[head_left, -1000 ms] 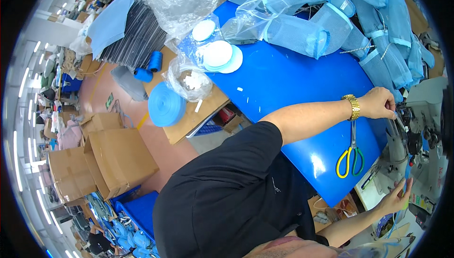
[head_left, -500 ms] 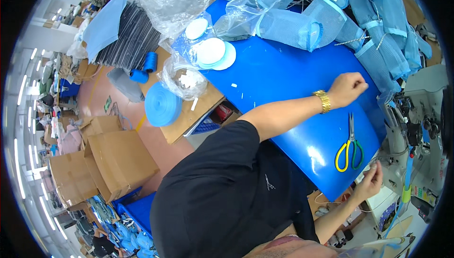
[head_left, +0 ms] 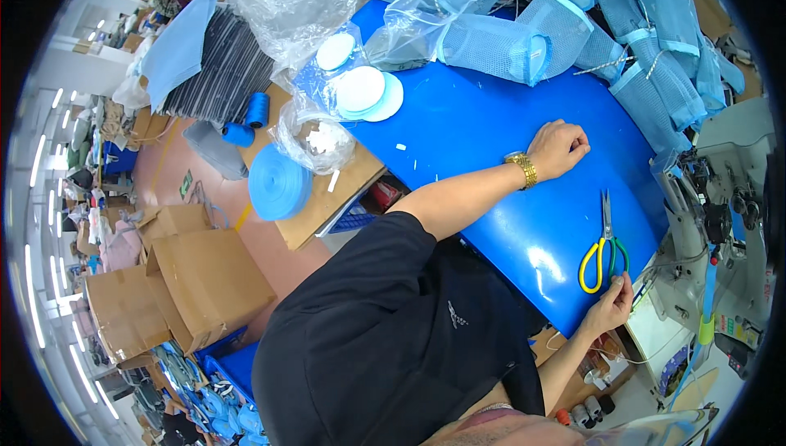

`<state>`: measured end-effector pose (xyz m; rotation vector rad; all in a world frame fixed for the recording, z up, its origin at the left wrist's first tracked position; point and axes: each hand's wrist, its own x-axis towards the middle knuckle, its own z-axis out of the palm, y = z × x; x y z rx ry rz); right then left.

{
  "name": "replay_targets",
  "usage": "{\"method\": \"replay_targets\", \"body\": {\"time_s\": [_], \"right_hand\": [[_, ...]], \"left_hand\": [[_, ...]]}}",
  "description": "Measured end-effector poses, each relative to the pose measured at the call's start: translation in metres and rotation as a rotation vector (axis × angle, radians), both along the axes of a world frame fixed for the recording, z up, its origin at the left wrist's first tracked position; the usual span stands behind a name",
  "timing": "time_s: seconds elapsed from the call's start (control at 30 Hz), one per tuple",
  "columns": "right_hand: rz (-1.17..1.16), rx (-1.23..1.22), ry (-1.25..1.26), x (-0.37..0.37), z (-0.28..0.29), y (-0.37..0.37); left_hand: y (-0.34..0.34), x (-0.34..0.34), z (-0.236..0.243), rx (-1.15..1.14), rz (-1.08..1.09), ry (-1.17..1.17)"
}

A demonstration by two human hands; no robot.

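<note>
My left hand [head_left: 558,150], with a gold watch [head_left: 525,169] at its wrist, is closed above the blue tabletop [head_left: 483,139]. Its fingers curl inward and hide whatever may be inside. Lower down, my right hand [head_left: 607,308] is at the table's near right edge, thumb and fingers pinched together. Those fingertips overlap the green handle of a pair of scissors [head_left: 607,221], which has one yellow and one green handle. I cannot tell whether they grip the handle. The scissors lie on the table, blades pointing away.
Light blue mesh bags [head_left: 491,47] with cords pile along the far side. White discs [head_left: 360,90] and clear plastic [head_left: 299,4] lie at the far left. A roll of blue tape [head_left: 278,182] sits near cardboard boxes [head_left: 209,278]. A sewing machine [head_left: 720,209] stands at right.
My left hand has moved left across the table, still closed. The right hand has shifted left and slightly up, its fingertips now over the scissors' green handle. The scissors stay in place.
</note>
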<state>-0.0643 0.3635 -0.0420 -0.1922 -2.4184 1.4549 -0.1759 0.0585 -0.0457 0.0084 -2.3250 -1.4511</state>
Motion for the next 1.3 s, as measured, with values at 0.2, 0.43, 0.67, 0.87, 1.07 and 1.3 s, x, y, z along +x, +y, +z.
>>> {"method": "replay_targets", "body": {"time_s": [0.2,0.43,0.67,0.87,1.07,1.3], "right_hand": [[0.018,0.029,-0.019,0.0,0.002,-0.003],[0.015,0.034,-0.034,0.0,0.007,-0.009],[0.025,0.059,-0.039,0.0,0.009,-0.01],[0.029,0.076,-0.042,0.0,0.011,-0.012],[0.03,0.1,-0.035,-0.001,0.009,-0.011],[0.027,0.132,-0.047,0.0,0.012,-0.012]], "left_hand": [[0.002,0.001,-0.002,-0.006,0.004,-0.001],[0.004,-0.001,-0.004,-0.03,0.036,0.042],[0.004,0.0,-0.005,-0.038,0.045,0.05],[0.004,-0.002,-0.004,-0.041,0.037,0.047],[0.004,-0.001,-0.005,-0.04,0.043,0.061],[0.004,-0.001,-0.005,-0.045,0.045,0.048]]}}
